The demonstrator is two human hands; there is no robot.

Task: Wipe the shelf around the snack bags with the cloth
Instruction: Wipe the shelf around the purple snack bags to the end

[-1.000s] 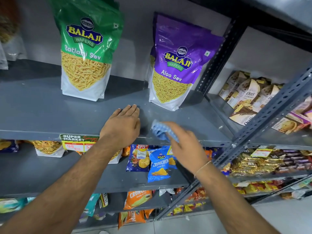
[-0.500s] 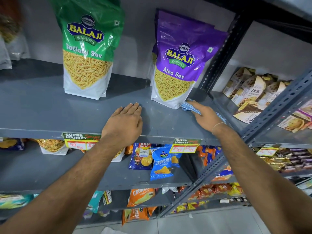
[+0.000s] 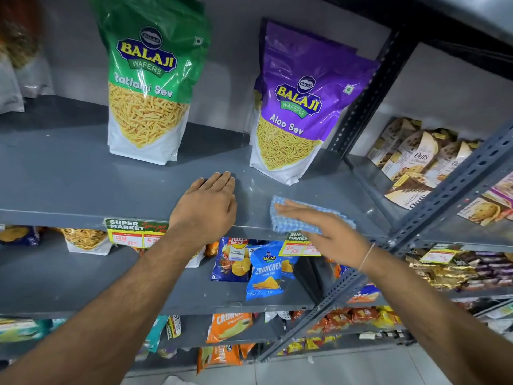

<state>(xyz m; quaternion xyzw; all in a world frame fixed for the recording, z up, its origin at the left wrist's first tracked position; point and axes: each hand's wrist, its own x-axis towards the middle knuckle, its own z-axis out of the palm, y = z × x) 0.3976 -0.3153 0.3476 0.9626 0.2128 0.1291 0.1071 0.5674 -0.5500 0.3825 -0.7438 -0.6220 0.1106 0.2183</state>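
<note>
Since the frame half a second earlier, the right hand (image 3: 330, 232) has swept the cloth (image 3: 298, 218) away from the foot of the purple bag (image 3: 302, 107) and forward to the front edge of the shelf (image 3: 69, 176), where the blue checked cloth now lies flat just above a price tag (image 3: 298, 244). The hand is spread, fingers out straight, pressing down on the cloth rather than clutching it. The left hand (image 3: 206, 211) has not shifted: it rests palm down with fingers loosely together on the bare shelf between the two bags, holding nothing (it looks like a brace for balance). The green bag (image 3: 151, 87) stands upright further back and to the left, well apart from the cloth. To wipe this strip well, I would keep the palm flat so the whole cloth stays in contact, and draw it along the front lip in overlapping passes instead of short dabs. Passing near the purple bag calls for a lighter touch, since a tall standing pouch may tip if nudged at the base. The stretch under the left hand looks untouched, so that hand will likely need to lift.
</note>
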